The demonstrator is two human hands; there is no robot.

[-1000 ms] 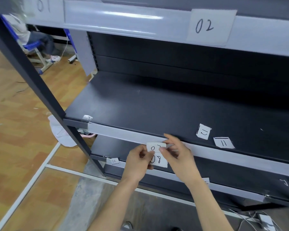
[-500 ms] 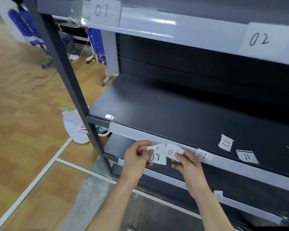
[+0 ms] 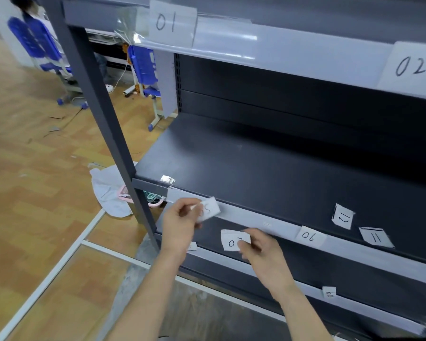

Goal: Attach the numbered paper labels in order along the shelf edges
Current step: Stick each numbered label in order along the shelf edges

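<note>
A paper label marked 05 (image 3: 208, 209) is pinched at its left end between the thumb and fingers of the left hand (image 3: 180, 223) and is held against the pale front edge strip of the middle shelf (image 3: 246, 217), near the strip's left end. Below and to the right of that grip, a small stack of labels topped by one reading 07 (image 3: 234, 240) is pinched at its lower right corner by the right hand (image 3: 263, 252), in front of the gap under the strip and apart from it. Further right along the same strip, a label 06 (image 3: 310, 236) is seen attached. Beyond it, on the dark shelf surface, two loose labels are lying close together: 12 (image 3: 342, 216) and 11 (image 3: 375, 237). Well above both grips, labels 01 (image 3: 171, 22) and 02 (image 3: 410, 66) are fixed to the upper shelf edge (image 3: 293, 50).
</note>
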